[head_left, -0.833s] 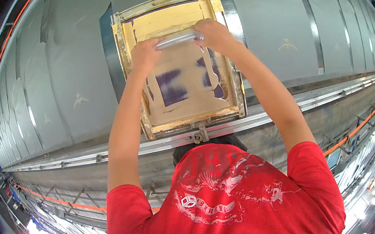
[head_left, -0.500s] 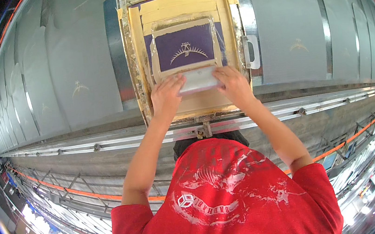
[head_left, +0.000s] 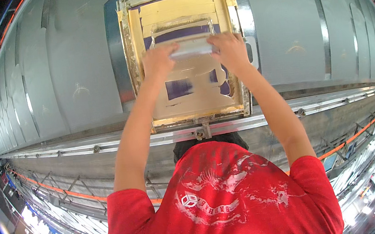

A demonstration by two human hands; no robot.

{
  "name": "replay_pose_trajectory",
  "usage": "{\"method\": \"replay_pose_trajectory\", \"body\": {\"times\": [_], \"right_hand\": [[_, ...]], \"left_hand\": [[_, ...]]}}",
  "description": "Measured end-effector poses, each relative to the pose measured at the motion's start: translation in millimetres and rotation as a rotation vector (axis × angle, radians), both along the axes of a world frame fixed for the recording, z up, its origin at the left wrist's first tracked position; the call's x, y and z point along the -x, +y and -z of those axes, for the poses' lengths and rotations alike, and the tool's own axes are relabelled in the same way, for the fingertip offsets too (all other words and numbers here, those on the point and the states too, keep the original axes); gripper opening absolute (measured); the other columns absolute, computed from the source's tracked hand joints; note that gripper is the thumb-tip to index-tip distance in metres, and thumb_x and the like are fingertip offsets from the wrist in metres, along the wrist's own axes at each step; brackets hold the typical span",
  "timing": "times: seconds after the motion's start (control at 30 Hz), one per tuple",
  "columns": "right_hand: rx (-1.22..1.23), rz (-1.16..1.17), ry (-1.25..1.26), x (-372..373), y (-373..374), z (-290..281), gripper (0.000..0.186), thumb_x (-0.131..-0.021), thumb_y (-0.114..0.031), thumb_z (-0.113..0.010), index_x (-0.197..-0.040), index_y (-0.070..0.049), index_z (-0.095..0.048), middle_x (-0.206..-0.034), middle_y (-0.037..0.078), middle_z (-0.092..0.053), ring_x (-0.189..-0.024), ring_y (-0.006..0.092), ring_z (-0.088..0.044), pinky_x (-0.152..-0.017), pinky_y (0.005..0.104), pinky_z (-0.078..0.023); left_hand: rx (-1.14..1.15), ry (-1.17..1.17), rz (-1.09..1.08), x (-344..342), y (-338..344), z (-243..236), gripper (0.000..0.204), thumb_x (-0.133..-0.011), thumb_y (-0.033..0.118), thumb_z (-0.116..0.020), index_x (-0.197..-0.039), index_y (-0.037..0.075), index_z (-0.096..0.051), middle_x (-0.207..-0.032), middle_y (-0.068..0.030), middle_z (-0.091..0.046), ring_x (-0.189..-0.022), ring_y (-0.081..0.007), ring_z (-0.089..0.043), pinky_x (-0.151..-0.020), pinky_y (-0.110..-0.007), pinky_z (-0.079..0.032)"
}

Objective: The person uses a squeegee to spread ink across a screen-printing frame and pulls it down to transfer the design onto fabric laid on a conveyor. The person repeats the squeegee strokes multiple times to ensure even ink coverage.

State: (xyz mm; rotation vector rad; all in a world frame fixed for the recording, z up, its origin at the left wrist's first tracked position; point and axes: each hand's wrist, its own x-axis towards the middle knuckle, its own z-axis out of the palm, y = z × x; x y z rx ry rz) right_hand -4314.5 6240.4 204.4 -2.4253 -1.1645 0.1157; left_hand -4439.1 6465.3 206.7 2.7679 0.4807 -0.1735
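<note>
A pale squeegee [head_left: 192,47] spans the space between my hands, blurred by motion. My left hand [head_left: 160,60] grips its left end and my right hand [head_left: 231,50] its right end. The squeegee lies across a screen-printing frame [head_left: 132,72] with worn, ink-stained edges and yellow tape [head_left: 179,8] along its inner border. Beige ink [head_left: 199,99] coats the mesh on my side of the squeegee, with purple patches [head_left: 178,88] showing through. Beyond the blade a strip of purple mesh [head_left: 182,33] is visible. The crescent-shaped design is hidden now.
Grey fabric panels [head_left: 77,51] with faint printed crescents lie along the long table on both sides of the frame. A metal rail [head_left: 253,120] with a clamp [head_left: 202,131] runs along the near edge. An orange bar [head_left: 86,191] crosses below it.
Both hands have pushed the squeegee away from me, up the screen. Beige ink and purple patches now show where it was, and the blade and ink cover the crescent design.
</note>
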Motion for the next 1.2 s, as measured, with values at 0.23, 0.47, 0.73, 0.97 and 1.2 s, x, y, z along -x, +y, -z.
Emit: {"method": "replay_pose_trajectory", "body": {"times": [0.23, 0.47, 0.73, 0.97, 1.2], "right_hand": [[0.041, -0.042, 0.080, 101, -56, -9, 0.050, -0.064, -0.014, -0.083, -0.113, -0.015, -0.072, -0.117, 0.001, -0.069, -0.114, 0.0232, -0.060, -0.098, 0.0437, -0.042], [-0.002, -0.050, -0.108, 17, -12, -15, 0.041, -0.072, -0.025, -0.081, -0.112, -0.017, -0.074, -0.114, 0.001, -0.071, -0.110, 0.0224, -0.061, -0.098, 0.0459, -0.044], [-0.011, 0.017, -0.002, -50, 29, 0, 0.035, -0.075, -0.021, -0.080, -0.109, -0.016, -0.076, -0.106, 0.003, -0.074, -0.107, 0.0243, -0.063, -0.093, 0.0422, -0.046], [-0.013, 0.010, 0.098, 72, -49, 4, 0.037, -0.071, -0.017, -0.080, -0.108, -0.012, -0.073, -0.116, 0.003, -0.070, -0.113, 0.0272, -0.062, -0.098, 0.0444, -0.047], [-0.349, 0.162, 0.381, 44, -93, 0, 0.049, -0.085, -0.035, -0.080, -0.126, -0.010, -0.069, -0.120, 0.014, -0.066, -0.115, 0.0247, -0.059, -0.091, 0.0418, -0.050]], "left_hand": [[0.039, -0.239, 0.152, 115, -55, 13, 0.058, -0.073, 0.001, -0.070, -0.124, 0.029, -0.070, -0.131, -0.0006, -0.068, -0.107, -0.0265, -0.069, -0.089, -0.041, -0.056], [-0.002, -0.186, 0.118, 33, -1, 13, 0.054, -0.076, 0.008, -0.071, -0.125, 0.030, -0.070, -0.123, -0.0024, -0.071, -0.099, -0.0271, -0.070, -0.087, -0.043, -0.056], [0.048, -0.119, -0.026, -48, 29, -4, 0.040, -0.077, 0.014, -0.070, -0.113, 0.030, -0.077, -0.096, -0.0083, -0.075, -0.088, -0.0292, -0.072, -0.082, -0.042, -0.057], [0.018, 0.008, 0.059, 66, -43, 1, 0.044, -0.075, 0.012, -0.074, -0.116, 0.026, -0.075, -0.119, -0.0041, -0.072, -0.101, -0.0280, -0.070, -0.086, -0.043, -0.056], [0.121, -0.272, 0.126, 122, -70, 0, 0.043, -0.072, 0.005, -0.071, -0.115, 0.014, -0.073, -0.125, -0.0010, -0.071, -0.115, -0.0225, -0.065, -0.099, -0.040, -0.049]]}}
